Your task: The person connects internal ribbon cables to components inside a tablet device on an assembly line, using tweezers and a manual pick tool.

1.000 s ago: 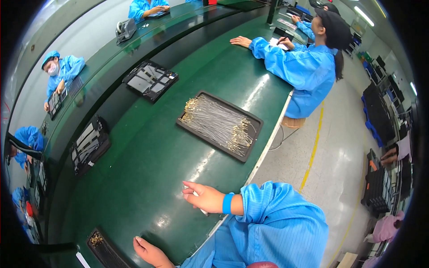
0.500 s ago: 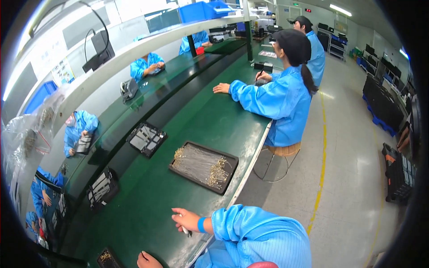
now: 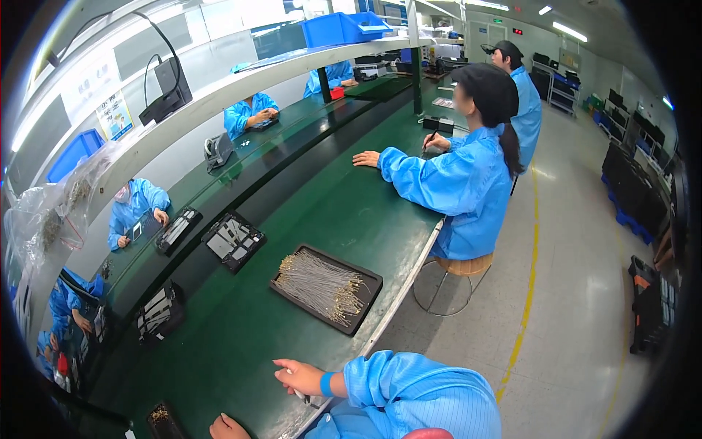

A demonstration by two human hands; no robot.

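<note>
My right hand [image 3: 298, 377], with a blue band at its wrist, hovers over the near edge of the green bench, index finger stretched out. Its other fingers are curled round a slim white tool with a dark end [image 3: 303, 397], mostly hidden by the palm. Only part of my left hand [image 3: 229, 428] shows at the lower edge; its fingers are cut off from view. Left of it lies a small black tray [image 3: 165, 422] with tiny gold-coloured parts. Beyond my right hand sits a larger black tray [image 3: 356, 322] full of thin grey cables with gold-coloured ends.
Black trays with device parts [image 3: 234, 240] [image 3: 159, 313] [image 3: 179, 230] stand along the dark middle strip. At the right a co-worker in blue [image 3: 468, 179] sits on a round stool [image 3: 462, 265]. More people work across the bench. A shelf [image 3: 270, 64] with a blue bin [image 3: 344, 29] runs overhead.
The view has shifted slightly. Across the bench, a black parts tray now rests on the strip beside a co-worker's hand, where that co-worker held a device before. My hands keep nearly the same pose.
</note>
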